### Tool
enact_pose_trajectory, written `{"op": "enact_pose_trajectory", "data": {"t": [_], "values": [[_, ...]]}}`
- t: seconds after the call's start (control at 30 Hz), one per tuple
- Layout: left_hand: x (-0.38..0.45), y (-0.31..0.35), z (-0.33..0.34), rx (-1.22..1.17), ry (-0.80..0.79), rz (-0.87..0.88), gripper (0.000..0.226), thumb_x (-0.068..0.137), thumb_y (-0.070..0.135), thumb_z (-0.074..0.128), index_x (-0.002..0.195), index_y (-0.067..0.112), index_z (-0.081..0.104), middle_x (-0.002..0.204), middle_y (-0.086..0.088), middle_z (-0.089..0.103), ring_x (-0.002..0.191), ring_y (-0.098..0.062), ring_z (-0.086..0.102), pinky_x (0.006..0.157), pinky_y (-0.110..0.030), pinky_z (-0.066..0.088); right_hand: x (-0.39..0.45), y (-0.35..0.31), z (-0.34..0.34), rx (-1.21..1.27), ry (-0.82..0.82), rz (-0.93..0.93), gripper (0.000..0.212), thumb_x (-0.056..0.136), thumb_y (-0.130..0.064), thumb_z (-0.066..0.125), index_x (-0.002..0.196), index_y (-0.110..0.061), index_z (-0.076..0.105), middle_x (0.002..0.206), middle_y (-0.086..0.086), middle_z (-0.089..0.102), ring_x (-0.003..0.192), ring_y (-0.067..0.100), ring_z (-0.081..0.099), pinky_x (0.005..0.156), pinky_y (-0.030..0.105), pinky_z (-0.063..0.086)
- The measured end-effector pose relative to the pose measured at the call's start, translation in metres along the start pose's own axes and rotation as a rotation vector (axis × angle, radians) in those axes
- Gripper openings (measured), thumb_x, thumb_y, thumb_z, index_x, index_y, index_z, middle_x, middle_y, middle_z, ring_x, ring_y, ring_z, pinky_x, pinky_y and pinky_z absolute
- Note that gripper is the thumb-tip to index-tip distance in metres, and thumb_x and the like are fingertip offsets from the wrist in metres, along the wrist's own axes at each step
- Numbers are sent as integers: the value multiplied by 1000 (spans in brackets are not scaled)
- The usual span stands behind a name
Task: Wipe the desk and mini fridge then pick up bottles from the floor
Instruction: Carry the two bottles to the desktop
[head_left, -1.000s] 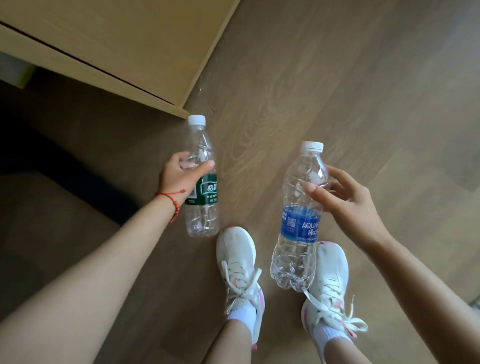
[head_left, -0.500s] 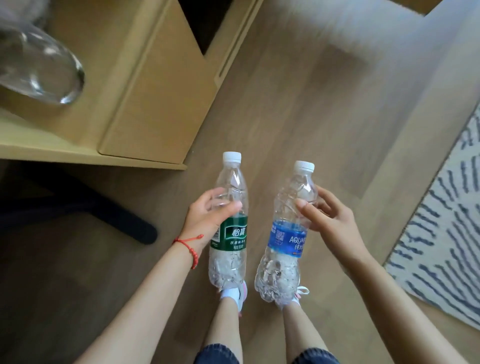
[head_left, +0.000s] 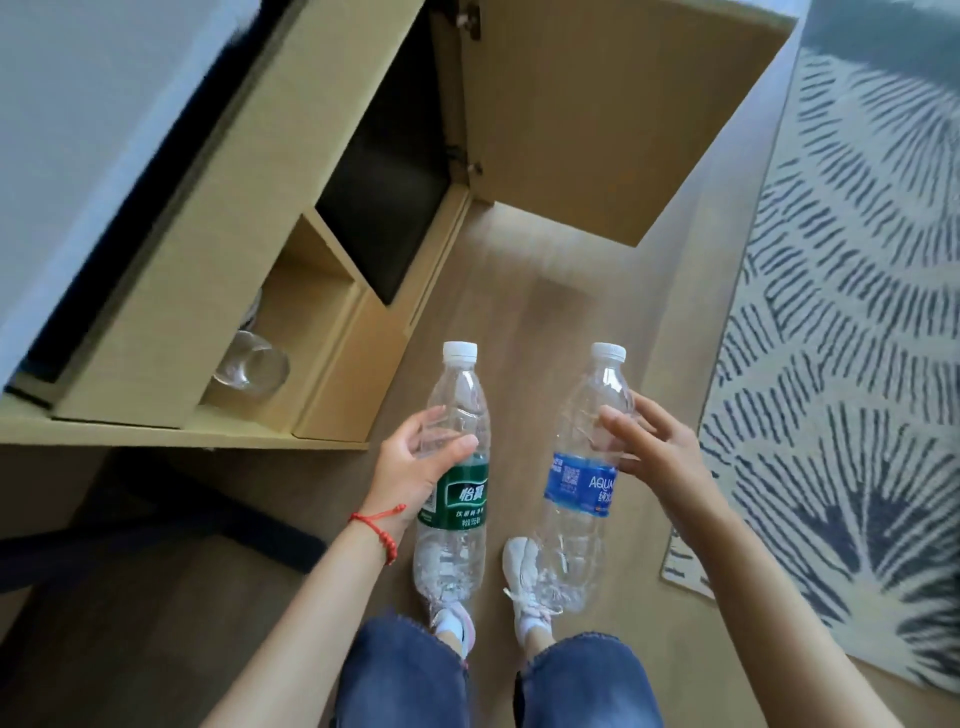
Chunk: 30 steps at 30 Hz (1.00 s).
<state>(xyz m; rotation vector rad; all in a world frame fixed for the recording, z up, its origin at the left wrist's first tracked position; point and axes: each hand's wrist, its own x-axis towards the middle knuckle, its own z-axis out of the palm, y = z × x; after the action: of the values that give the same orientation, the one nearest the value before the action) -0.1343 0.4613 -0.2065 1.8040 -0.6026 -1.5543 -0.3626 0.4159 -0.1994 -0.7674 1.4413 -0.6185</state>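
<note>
My left hand (head_left: 410, 467) grips a clear empty bottle with a green label (head_left: 454, 488) and a white cap, held upright above the floor. In my right hand (head_left: 654, 452) is a second clear empty bottle with a blue label (head_left: 582, 483) and a white cap, also upright. Both bottles hang over my white shoes. The wooden desk (head_left: 182, 426) stands to the left, its front edge level with my left hand. A black mini fridge (head_left: 384, 208) sits inside the open cabinet beyond the desk.
A glass (head_left: 254, 364) lies in an open desk shelf. The cabinet door (head_left: 623, 114) stands open ahead over the wooden floor (head_left: 545, 291). A patterned rug (head_left: 841, 364) covers the floor to the right. A dark chair base (head_left: 156, 525) sits under the desk.
I have risen and my view has lifted: the bottles came up off the floor level, and the desk shelves, fridge, cabinet door and rug have come into view.
</note>
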Motion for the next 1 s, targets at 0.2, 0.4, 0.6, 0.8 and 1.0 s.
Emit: {"op": "enact_pose_trajectory", "data": {"t": [0.2, 0.4, 0.6, 0.8, 1.0], "values": [[-53, 56, -12, 3, -35, 72, 85, 40, 54, 71, 116, 23, 52, 103, 1, 61, 94, -14, 61, 72, -26, 48, -63, -56, 7, 19, 3, -88, 39, 84, -22, 64, 122, -21, 57, 92, 4, 70, 81, 16, 65, 80, 38, 55], [-89, 90, -28, -36, -64, 153, 37, 79, 13, 67, 113, 17, 53, 93, 4, 63, 78, -3, 63, 58, -12, 50, -111, -73, 13, 34, 54, -132, 51, 79, -31, 69, 128, -22, 55, 100, 11, 71, 95, 29, 67, 86, 43, 55], [-103, 117, -30, -39, -74, 207, 41, 82, 14, 63, 119, 15, 49, 95, 5, 61, 85, -10, 61, 56, -12, 52, -130, -102, 15, 39, 118, -241, 27, 82, -29, 64, 109, -28, 64, 98, 13, 70, 89, 28, 66, 81, 40, 56], [-94, 146, -7, -11, -85, 246, 45, 82, 15, 63, 124, 11, 48, 98, 3, 62, 86, -11, 62, 56, -13, 52, -123, -137, -6, 7, 127, -329, 11, 84, -25, 64, 92, -32, 63, 95, 14, 69, 88, 26, 67, 73, 29, 58], [-67, 185, 46, -28, -48, 281, 46, 82, 15, 63, 125, 10, 47, 99, 2, 61, 86, -11, 62, 57, -14, 52, -85, -178, -62, 16, 117, -359, 19, 82, -26, 65, 100, -31, 61, 92, 6, 70, 84, 19, 68, 65, 20, 56]]}}
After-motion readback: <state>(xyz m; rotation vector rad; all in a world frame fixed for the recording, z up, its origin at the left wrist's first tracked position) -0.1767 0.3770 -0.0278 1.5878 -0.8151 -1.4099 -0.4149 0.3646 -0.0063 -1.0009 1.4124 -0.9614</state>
